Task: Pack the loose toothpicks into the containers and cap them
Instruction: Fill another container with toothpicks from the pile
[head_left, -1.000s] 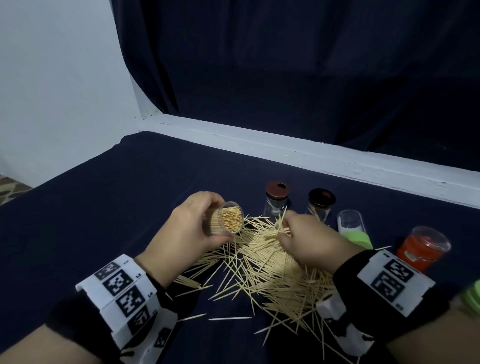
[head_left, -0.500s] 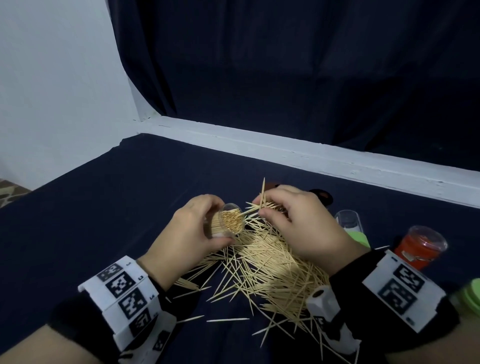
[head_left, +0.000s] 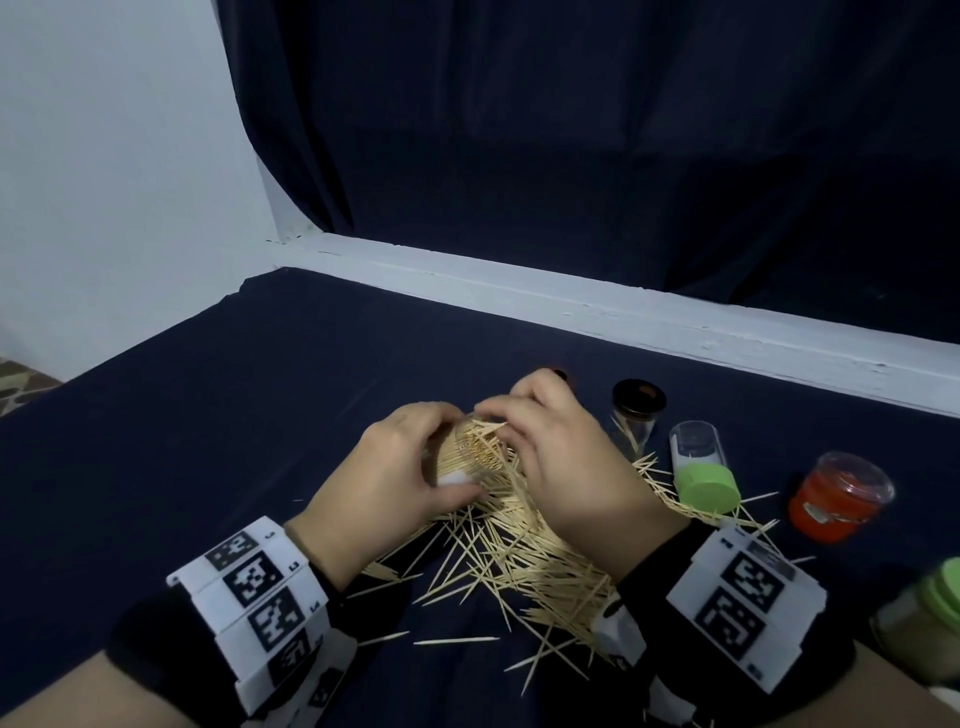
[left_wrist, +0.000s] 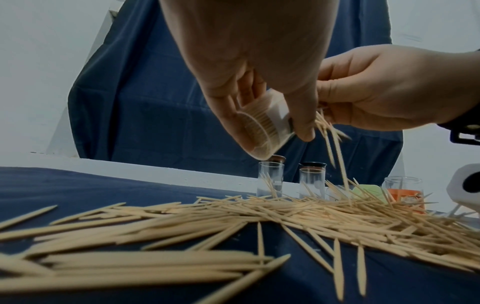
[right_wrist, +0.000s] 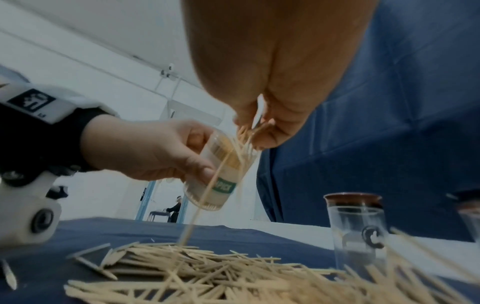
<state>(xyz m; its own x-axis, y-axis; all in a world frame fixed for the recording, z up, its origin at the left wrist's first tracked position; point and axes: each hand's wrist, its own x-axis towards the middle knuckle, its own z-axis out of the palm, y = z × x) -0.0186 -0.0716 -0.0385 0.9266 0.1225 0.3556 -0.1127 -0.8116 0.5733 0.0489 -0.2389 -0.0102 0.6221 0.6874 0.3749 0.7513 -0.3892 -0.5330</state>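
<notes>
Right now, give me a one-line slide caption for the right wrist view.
Left hand tilts a clear container while right hand feeds in toothpicks above the pile.

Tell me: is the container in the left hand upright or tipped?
Tipped. The container leans with its open mouth toward the right hand, which is feeding toothpicks in; the left hand grips its side.

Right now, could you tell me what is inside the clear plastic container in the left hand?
The clear plastic container is densely packed with wooden toothpicks; its lower part is hidden by fingers.
</notes>
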